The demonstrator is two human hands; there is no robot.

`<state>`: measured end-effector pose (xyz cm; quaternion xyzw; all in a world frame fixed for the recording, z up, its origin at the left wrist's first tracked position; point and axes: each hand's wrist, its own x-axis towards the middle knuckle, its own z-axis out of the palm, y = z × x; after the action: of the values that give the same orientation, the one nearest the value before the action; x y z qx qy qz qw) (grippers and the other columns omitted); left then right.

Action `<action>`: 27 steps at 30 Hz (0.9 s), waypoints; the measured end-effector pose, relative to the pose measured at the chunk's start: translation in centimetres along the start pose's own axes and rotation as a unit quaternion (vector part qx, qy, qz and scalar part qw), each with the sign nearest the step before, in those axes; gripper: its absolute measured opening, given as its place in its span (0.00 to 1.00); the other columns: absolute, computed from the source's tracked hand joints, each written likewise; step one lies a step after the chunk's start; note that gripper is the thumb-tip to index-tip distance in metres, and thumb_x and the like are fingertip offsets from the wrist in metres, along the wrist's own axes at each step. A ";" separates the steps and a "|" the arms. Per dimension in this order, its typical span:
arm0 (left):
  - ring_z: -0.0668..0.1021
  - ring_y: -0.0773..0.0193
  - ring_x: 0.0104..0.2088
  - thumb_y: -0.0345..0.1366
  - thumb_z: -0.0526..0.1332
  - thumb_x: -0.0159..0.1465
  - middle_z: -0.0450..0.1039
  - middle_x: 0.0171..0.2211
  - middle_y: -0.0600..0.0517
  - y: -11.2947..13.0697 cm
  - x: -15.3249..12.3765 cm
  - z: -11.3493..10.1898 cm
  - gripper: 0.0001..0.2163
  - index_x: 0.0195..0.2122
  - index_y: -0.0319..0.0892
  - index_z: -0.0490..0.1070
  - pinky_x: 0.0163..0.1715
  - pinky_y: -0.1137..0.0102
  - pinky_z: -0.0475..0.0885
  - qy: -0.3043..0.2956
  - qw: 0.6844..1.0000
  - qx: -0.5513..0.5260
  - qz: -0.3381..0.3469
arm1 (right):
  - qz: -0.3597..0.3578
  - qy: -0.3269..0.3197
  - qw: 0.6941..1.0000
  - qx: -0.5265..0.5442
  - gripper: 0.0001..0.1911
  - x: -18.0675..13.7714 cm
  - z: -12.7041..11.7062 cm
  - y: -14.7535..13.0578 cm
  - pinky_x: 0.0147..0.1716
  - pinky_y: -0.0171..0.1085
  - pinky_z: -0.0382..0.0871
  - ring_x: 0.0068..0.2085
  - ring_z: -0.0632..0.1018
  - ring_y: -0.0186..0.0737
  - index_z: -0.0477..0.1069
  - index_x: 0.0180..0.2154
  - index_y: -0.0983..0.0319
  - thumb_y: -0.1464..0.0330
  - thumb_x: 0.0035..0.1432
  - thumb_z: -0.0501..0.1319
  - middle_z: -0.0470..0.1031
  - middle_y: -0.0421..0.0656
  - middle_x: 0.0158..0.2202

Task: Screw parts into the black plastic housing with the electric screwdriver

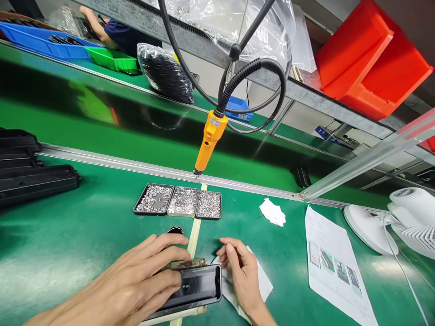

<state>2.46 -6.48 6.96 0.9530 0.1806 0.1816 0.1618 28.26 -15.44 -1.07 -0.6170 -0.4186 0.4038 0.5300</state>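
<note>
A long black plastic housing (200,287), with its hollow side up, lies in front of me on a pale-edged support. My left hand (142,276) is laid across its left part and grips it. Some of the fingers reach into the hollow, and the thumb is hidden. Near the housing's right end, my right hand (243,271) has its fingers curled in towards the thumb. Whatever is between those fingertips cannot be made out. A white cloth or paper (263,280) lies under this hand. Behind the left fingers sits a small round black piece (175,230).
Three shallow trays of small metal parts, one being the left tray (154,199), stand ahead. Above them hangs an orange electric screwdriver (210,140). Black housings (37,176) are stacked left; a printed sheet (335,267) and white fan (370,226) stand right. Across the partition shows a person's arm (95,27).
</note>
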 end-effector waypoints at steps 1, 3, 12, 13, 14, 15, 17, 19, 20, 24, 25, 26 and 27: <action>0.57 0.66 0.71 0.38 0.54 0.78 0.71 0.60 0.62 -0.2 -0.1 0.1 0.11 0.44 0.55 0.76 0.69 0.74 0.53 -0.005 1.000 0.024 0.015 | 0.001 0.000 1.000 -0.001 0.24 0.0 0.0 0.0 0.36 0.31 0.72 0.34 0.75 0.33 0.78 0.50 0.60 0.48 0.73 0.58 0.78 0.44 0.37; 0.58 0.65 0.71 0.38 0.54 0.77 0.71 0.60 0.64 -0.7 -0.4 0.4 0.12 0.44 0.56 0.77 0.70 0.72 0.51 0.009 0.998 0.057 0.032 | 0.003 0.000 1.000 -0.004 0.24 0.0 0.0 0.0 0.36 0.30 0.72 0.33 0.76 0.33 0.78 0.50 0.60 0.48 0.72 0.59 0.79 0.44 0.36; 0.60 0.49 0.73 0.49 0.51 0.76 0.61 0.71 0.61 -1.3 -3.7 1.2 0.17 0.61 0.66 0.73 0.57 0.52 0.78 0.039 0.982 0.180 0.041 | 0.007 -0.001 1.000 -0.009 0.24 -0.2 0.1 -0.4 0.36 0.31 0.72 0.34 0.76 0.34 0.79 0.50 0.61 0.49 0.73 0.58 0.79 0.45 0.37; 0.60 0.46 0.73 0.50 0.51 0.76 0.57 0.73 0.58 -1.5 -4.1 1.3 0.20 0.66 0.66 0.68 0.56 0.49 0.78 0.026 0.983 0.173 0.049 | 0.008 -0.001 1.000 -0.009 0.24 -0.2 0.1 -0.4 0.36 0.32 0.72 0.34 0.76 0.34 0.79 0.50 0.61 0.49 0.73 0.58 0.79 0.45 0.37; 0.60 0.44 0.73 0.50 0.52 0.76 0.55 0.74 0.55 -1.7 -4.5 1.5 0.22 0.70 0.64 0.62 0.56 0.48 0.79 0.021 0.985 0.159 0.057 | 0.009 -0.001 1.000 -0.009 0.24 -0.2 0.1 -0.4 0.36 0.32 0.73 0.34 0.76 0.34 0.79 0.50 0.61 0.49 0.73 0.58 0.79 0.45 0.37; 0.60 0.42 0.73 0.49 0.52 0.75 0.54 0.74 0.53 -1.8 -4.8 1.7 0.24 0.72 0.63 0.58 0.56 0.48 0.79 0.022 0.988 0.142 0.062 | 0.010 -0.003 1.000 -0.009 0.24 -0.3 0.1 -0.4 0.36 0.32 0.73 0.34 0.76 0.34 0.79 0.50 0.61 0.49 0.73 0.58 0.79 0.45 0.37; 0.60 0.40 0.73 0.47 0.51 0.76 0.54 0.74 0.51 -1.9 -5.1 2.2 0.26 0.74 0.61 0.54 0.55 0.48 0.79 0.035 0.990 0.118 0.065 | 0.012 -0.006 1.000 -0.010 0.23 -0.3 0.1 -0.3 0.36 0.31 0.73 0.34 0.76 0.34 0.79 0.50 0.61 0.49 0.73 0.58 0.79 0.45 0.37; 0.60 0.40 0.73 0.48 0.48 0.76 0.54 0.74 0.51 -1.8 -5.1 2.5 0.25 0.74 0.60 0.54 0.56 0.48 0.78 0.038 0.990 0.119 0.061 | 0.014 -0.008 1.000 -0.012 0.23 -0.3 0.0 -0.2 0.35 0.31 0.72 0.34 0.76 0.34 0.79 0.50 0.60 0.50 0.74 0.58 0.79 0.44 0.37; 0.59 0.39 0.73 0.49 0.47 0.77 0.54 0.74 0.50 -1.6 -4.9 2.6 0.25 0.74 0.60 0.54 0.57 0.47 0.77 0.033 0.990 0.123 0.061 | 0.014 -0.009 1.000 -0.014 0.22 -0.3 0.0 -0.2 0.36 0.31 0.72 0.34 0.77 0.34 0.79 0.50 0.60 0.50 0.74 0.58 0.79 0.44 0.37; 0.57 0.38 0.74 0.52 0.47 0.76 0.51 0.75 0.45 -1.5 -3.7 2.3 0.28 0.75 0.55 0.52 0.60 0.44 0.73 0.013 0.984 0.153 0.094 | 0.010 -0.011 1.000 -0.018 0.22 -0.3 0.0 0.0 0.36 0.31 0.72 0.34 0.77 0.34 0.79 0.50 0.60 0.50 0.74 0.58 0.79 0.44 0.37; 0.56 0.37 0.74 0.53 0.47 0.76 0.50 0.75 0.44 -1.5 -3.5 2.3 0.29 0.76 0.54 0.52 0.59 0.44 0.74 0.011 0.981 0.163 0.105 | 0.009 -0.011 1.000 -0.018 0.22 -0.3 0.0 0.0 0.36 0.31 0.72 0.34 0.77 0.34 0.79 0.50 0.60 0.50 0.74 0.58 0.79 0.44 0.37; 0.55 0.36 0.74 0.54 0.47 0.76 0.50 0.75 0.43 -1.6 -3.3 2.3 0.30 0.76 0.53 0.51 0.57 0.44 0.74 0.012 0.979 0.171 0.115 | 0.008 -0.011 1.000 -0.019 0.22 -0.3 0.0 0.0 0.36 0.31 0.72 0.34 0.77 0.34 0.79 0.50 0.60 0.50 0.74 0.58 0.79 0.44 0.37; 0.55 0.36 0.74 0.56 0.46 0.75 0.51 0.75 0.43 -1.6 -3.2 2.5 0.30 0.76 0.53 0.52 0.56 0.44 0.75 0.015 0.977 0.173 0.120 | 0.008 -0.011 1.000 -0.019 0.22 -0.3 0.0 0.0 0.36 0.31 0.72 0.34 0.77 0.34 0.79 0.50 0.60 0.50 0.74 0.58 0.79 0.44 0.37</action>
<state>0.21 -6.95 3.27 0.9785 0.0955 0.1799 -0.0308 28.14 -15.69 -1.03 -0.6256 -0.4269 0.4070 0.5106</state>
